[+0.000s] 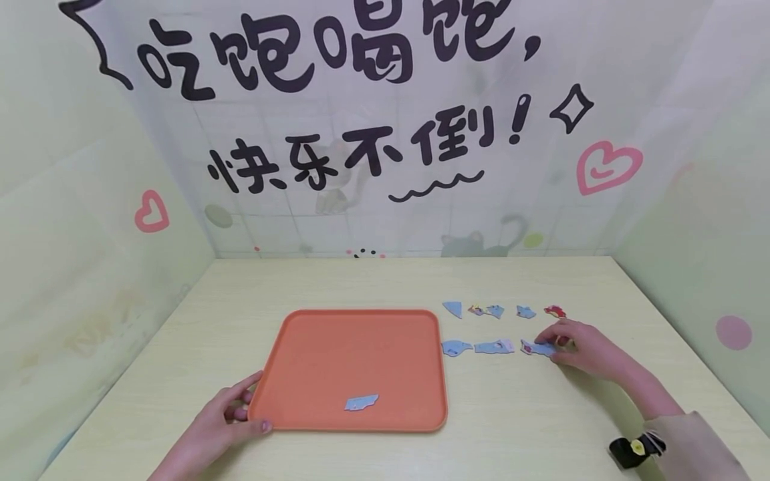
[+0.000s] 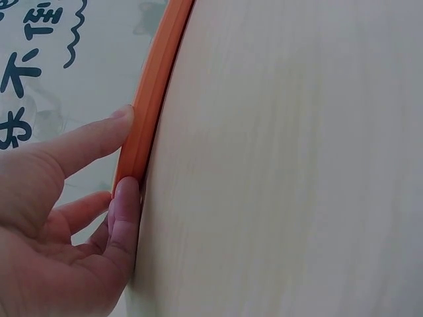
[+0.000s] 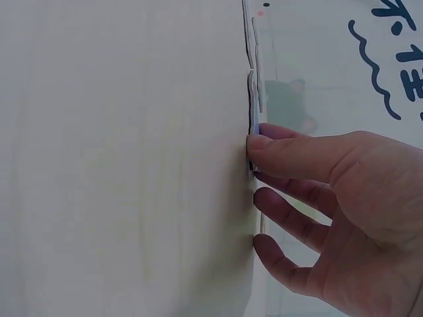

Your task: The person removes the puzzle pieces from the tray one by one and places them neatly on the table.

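An orange tray (image 1: 337,354) lies on the table, and one light blue puzzle piece (image 1: 361,402) rests on it near the front rim. At the tray's front left corner, my left hand (image 1: 219,417) grips the rim, thumb on the front edge and fingers at the left side. On the right, my right hand (image 1: 589,351) pinches a blue puzzle piece with a dark red patch (image 1: 532,347) at its right end, close over the table. In the right wrist view the thumb (image 3: 271,153) presses that piece's edge, and the other fingertips rest on the table.
Two more puzzle pieces, one rounded (image 1: 456,347) and one long (image 1: 493,347), lie left of the right hand. Behind them runs a row with a blue triangle (image 1: 454,308), patterned pieces (image 1: 494,311) and a red one (image 1: 556,311). Printed cloth walls (image 1: 337,227) enclose the table.
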Demonstrator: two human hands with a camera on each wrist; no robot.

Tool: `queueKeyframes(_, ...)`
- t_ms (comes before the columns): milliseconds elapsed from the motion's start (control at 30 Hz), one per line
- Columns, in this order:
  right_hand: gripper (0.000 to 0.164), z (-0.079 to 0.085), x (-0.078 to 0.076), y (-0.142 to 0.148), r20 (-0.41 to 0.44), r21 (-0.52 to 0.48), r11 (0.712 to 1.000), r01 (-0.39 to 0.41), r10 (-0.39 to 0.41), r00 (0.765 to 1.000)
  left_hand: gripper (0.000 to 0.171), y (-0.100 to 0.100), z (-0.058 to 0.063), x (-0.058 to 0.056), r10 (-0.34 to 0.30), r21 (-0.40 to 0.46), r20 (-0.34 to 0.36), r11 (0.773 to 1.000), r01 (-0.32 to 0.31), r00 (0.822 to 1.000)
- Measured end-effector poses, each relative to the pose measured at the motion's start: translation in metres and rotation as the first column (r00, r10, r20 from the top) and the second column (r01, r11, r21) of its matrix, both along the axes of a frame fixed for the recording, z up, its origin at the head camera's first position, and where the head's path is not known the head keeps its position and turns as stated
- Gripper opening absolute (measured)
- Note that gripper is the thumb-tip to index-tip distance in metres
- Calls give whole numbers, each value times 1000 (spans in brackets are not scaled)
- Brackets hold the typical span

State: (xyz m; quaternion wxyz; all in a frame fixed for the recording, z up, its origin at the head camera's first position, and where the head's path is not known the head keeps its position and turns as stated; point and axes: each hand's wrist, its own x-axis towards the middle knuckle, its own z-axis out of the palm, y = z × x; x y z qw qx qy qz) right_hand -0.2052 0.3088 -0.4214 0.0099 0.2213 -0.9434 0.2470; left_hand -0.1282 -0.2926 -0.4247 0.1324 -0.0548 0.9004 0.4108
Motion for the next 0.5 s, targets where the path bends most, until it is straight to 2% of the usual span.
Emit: queueKeyframes(500, 28, 0, -1, -2, 19, 25, 1000, 13, -14, 1000, 92, -1, -2, 0, -4, 23, -6, 1000, 5, 1000)
